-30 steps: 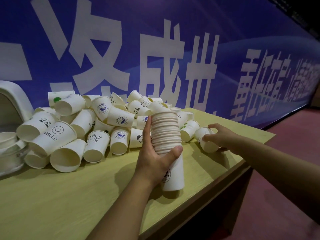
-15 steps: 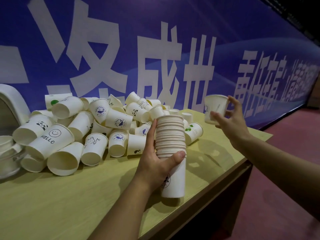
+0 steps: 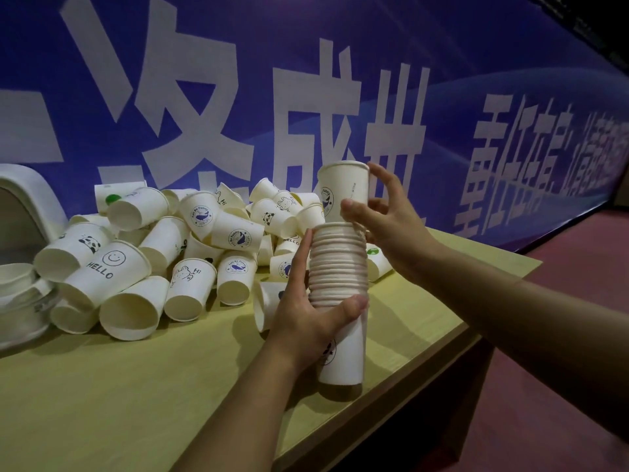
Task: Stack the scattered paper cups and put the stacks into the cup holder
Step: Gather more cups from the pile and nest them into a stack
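Note:
A tall stack of white paper cups (image 3: 338, 267) stands near the front edge of the yellow-green table (image 3: 143, 386), and my left hand (image 3: 306, 315) grips it around the middle. My right hand (image 3: 384, 216) holds a single white cup (image 3: 343, 189) upright, its base entering the top of the stack. A heap of scattered paper cups (image 3: 177, 247) with printed pandas, whales and smileys lies on the table to the left. At the far left stands a white cup holder (image 3: 23, 301) with some cups in it, partly cut off by the frame.
A blue banner with large white characters (image 3: 306, 97) runs along the wall behind the table. The table's front and right edges drop to a red floor (image 3: 561, 386). A white curved object (image 3: 30, 199) stands at the far left.
My right hand lifted a loose cup from the table at the right, carried it left, and now sets it into the top of the stack. My left hand kept its grip on the stack.

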A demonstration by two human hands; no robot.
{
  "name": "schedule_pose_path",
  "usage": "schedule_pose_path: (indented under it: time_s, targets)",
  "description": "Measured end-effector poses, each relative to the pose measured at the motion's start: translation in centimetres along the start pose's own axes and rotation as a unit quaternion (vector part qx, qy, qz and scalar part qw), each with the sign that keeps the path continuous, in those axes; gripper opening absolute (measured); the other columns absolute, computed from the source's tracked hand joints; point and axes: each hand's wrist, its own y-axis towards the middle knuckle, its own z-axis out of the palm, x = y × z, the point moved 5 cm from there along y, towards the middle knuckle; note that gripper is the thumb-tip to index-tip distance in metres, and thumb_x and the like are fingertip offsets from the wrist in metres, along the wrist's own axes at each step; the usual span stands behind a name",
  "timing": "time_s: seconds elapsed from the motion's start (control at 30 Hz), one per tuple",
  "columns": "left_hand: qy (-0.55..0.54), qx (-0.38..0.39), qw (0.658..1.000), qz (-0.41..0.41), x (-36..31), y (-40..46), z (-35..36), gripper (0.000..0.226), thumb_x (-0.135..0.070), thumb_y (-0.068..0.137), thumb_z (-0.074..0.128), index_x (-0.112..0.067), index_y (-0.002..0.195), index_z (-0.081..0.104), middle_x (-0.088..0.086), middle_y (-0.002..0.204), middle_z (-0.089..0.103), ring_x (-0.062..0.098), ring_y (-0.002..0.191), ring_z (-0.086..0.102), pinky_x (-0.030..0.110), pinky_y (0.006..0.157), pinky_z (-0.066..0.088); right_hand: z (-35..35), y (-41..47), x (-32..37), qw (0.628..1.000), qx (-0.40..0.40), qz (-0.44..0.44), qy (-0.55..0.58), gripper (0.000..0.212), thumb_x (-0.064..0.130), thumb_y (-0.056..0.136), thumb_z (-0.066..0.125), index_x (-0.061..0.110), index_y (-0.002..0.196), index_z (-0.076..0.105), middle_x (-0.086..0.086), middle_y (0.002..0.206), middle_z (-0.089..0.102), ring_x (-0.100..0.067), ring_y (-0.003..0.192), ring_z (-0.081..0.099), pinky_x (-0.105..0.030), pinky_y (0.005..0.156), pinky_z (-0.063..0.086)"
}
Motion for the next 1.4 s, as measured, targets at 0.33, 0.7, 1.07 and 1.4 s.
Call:
schedule_pose_path:
  time_s: [0.33, 0.7, 1.07, 1.4]
  targets:
    - [-0.009, -0.062, 0.997, 0.041, -0.4, -0.1, -0.8, 0.128, -0.016, 0.076, 0.085, -0.052, 0.15, -0.013, -0.018, 0.134, 0.033, -0.009, 0.098, 0.061, 0.009, 0.065, 0.052, 1.8, -3.0, -1.3, 0.99, 0.097, -0.001, -0.103, 0.034, 0.038, 0.099, 0.053, 0.029, 0.132, 0.053, 0.004, 0.122, 0.06, -0.011, 0.106, 0.063, -0.025, 0.075, 0.057]
    - [0.002, -0.084, 0.996, 0.032, -1.0, -0.2, -1.7, 0.113, -0.025, 0.058, 0.092, -0.059, 0.136, 0.018, 0.0, 0.133, 0.048, 0.024, 0.106, 0.066, 0.041, 0.078, 0.063, 2.0, -4.6, -1.1, 0.989, 0.134, -0.015, -0.06, 0.059, 0.043, 0.082, 0.066, 0.033, 0.137, 0.049, 0.004, 0.125, 0.059, -0.012, 0.104, 0.066, -0.037, 0.085, 0.06]
    - [0.126, -0.119, 0.985, 0.007, -3.7, -4.4, -10.3, 0.132, -0.045, 0.051, 0.096, -0.071, 0.141, 0.003, -0.017, 0.143, 0.039, 0.004, 0.118, 0.056, 0.031, 0.092, 0.054, 3.5, -3.9, -4.2, 0.904, 0.181, -0.132, -0.363, 0.053, 0.019, 0.091, 0.063, 0.054, 0.128, 0.046, 0.018, 0.131, 0.05, -0.008, 0.117, 0.052, -0.033, 0.092, 0.052]
    - [0.213, -0.137, 0.967, -0.003, -5.6, -8.9, -15.6, 0.122, -0.023, 0.067, 0.093, -0.078, 0.132, 0.004, -0.017, 0.145, 0.038, -0.002, 0.118, 0.054, 0.026, 0.092, 0.051, 10.0, -2.1, -5.8, 0.722, 0.293, -0.243, -0.578, 0.082, 0.052, 0.088, 0.065, 0.056, 0.148, 0.01, 0.007, 0.158, 0.029, -0.021, 0.137, 0.037, -0.041, 0.109, 0.036]
